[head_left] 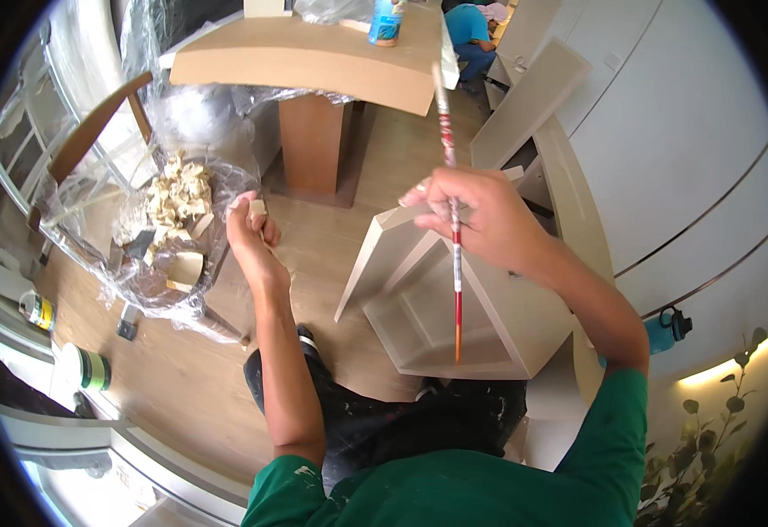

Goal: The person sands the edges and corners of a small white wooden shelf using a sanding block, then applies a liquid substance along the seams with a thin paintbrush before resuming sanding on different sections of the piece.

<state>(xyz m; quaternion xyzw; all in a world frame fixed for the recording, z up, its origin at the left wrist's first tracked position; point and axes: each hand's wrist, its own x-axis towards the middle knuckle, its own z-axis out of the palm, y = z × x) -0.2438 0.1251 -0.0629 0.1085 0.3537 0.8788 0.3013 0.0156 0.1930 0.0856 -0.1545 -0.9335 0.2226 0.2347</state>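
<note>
In front of me, my right hand (476, 211) pinches a long, thin paintbrush (457, 299) with a red and white, paint-marked handle. The brush stands nearly upright, one end above the hand and the orange-brown end below it. Beneath it is a beige cabinet (546, 329) with an open, box-like compartment and a slanted panel. My left hand (252, 224) is off to the left with its fingers curled closed. A small pale piece (258, 207) shows at those fingers; what it is I cannot make out. Neither hand appears to touch the cabinet.
A plastic-wrapped chair (81, 140) at left holds crumpled pale paper (177, 198). Ahead is a cardboard-covered table (305, 66) with a blue can (386, 25). Buckets (94, 371) stand lower left, a blue bottle (662, 332) at right. Another person (469, 35) crouches far back.
</note>
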